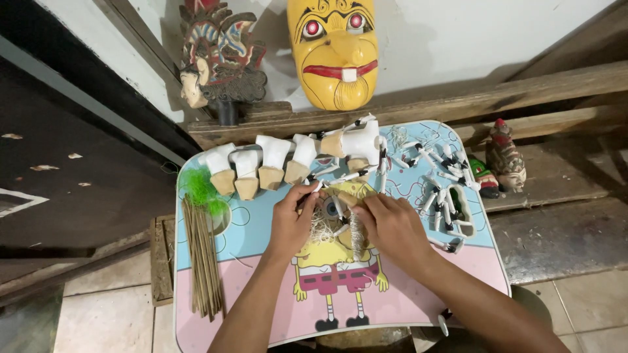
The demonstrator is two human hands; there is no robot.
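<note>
From the head camera I look down on a small table (261, 314) with a pale blue and pink printed top and a yellow cartoon figure at its middle; I place everything against that figure.

My left hand (292, 219) rests just above the figure's head, its fingers pinched shut on a thin white stick-like piece (313, 189) that pokes up from the fingertips. My right hand (391, 225) lies just right of it, thumb and forefinger closed on the top of a small bundle of pale stringy fibre (356, 236) that hangs down over the figure's head. Whether the two hands touch each other I cannot tell. A loose tuft of pale fibre (319, 233) lies between them on the figure's face.

Above the figure, along the far edge, stands a row of white and tan wooden puppet bodies (275, 163). Right of the figure lies a scatter of small white and black limb pieces (441, 189). Left of it lie a bundle of thin bamboo sticks (203, 261) and, above these, a tuft of bright green feathers (198, 186).

Beyond the table, a yellow carved wooden mask (335, 49) and a dark painted carved head (219, 59) lean against the wall.
</note>
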